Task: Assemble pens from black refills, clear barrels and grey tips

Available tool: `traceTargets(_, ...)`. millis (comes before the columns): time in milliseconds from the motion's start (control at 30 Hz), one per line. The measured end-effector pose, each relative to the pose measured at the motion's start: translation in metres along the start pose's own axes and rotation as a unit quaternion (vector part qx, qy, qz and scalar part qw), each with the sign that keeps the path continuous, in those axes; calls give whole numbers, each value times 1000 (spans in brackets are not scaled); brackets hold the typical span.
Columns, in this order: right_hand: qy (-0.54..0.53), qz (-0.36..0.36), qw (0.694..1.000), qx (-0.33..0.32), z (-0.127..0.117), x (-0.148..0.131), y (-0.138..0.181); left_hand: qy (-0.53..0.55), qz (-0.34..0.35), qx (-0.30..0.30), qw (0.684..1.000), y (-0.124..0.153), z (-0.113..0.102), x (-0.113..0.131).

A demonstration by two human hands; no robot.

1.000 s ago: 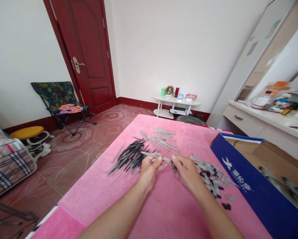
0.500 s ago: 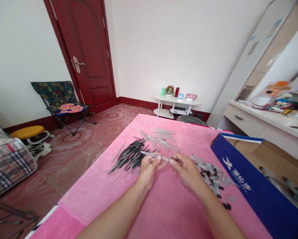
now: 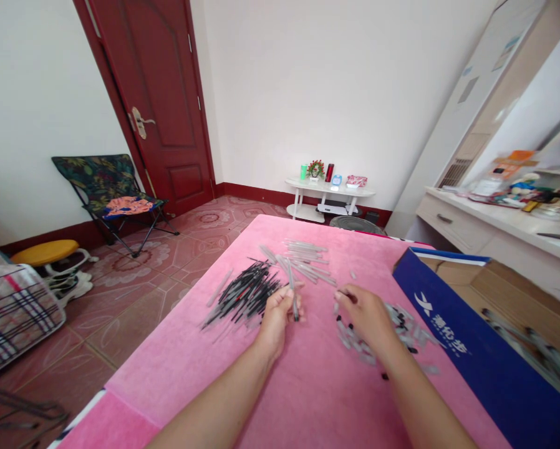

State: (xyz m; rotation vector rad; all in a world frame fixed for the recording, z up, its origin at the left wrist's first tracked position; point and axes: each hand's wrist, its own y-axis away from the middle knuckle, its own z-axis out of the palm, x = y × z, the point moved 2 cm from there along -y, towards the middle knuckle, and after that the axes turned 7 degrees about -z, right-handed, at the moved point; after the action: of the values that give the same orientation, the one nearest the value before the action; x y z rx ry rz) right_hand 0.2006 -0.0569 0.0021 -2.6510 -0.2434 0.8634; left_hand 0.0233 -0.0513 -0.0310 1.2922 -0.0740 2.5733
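My left hand (image 3: 280,308) is closed around a grey translucent pen (image 3: 292,284), tilted with its dark end down by my fingers. My right hand (image 3: 362,308) is pinched at the left edge of a scattered heap of clear and black pen caps (image 3: 408,330); a small clear pen cap (image 3: 337,307) shows at its fingertips, and part of the heap is hidden under the hand. Left of my left hand lies a pile of black pen refills (image 3: 247,293). Beyond both hands are several clear pen barrels (image 3: 303,252).
The pink cloth (image 3: 299,399) covers the table. A blue cardboard box (image 3: 476,349) with pens inside stands at the right edge. Further off are a folding chair (image 3: 106,181), a yellow stool (image 3: 45,251), a low white stand (image 3: 329,187) and a white dresser (image 3: 476,218).
The hands have parted. My right hand has let go of the pen and moved right to the caps. My left hand has turned the pen from nearly level to steep.
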Motion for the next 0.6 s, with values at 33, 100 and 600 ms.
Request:
traceTargets(33,55,-2,998,18,-6,8,-1,-9,-3,-3,1000,0,0,0)
traceTargets(100,117,6,993,9,-11,24,-2,-35,-6,-5,999,-1,0,0)
traceTargets(600,250,-28,968,-10,-2,29,3,-148,-9,16,989,-1,1,-3)
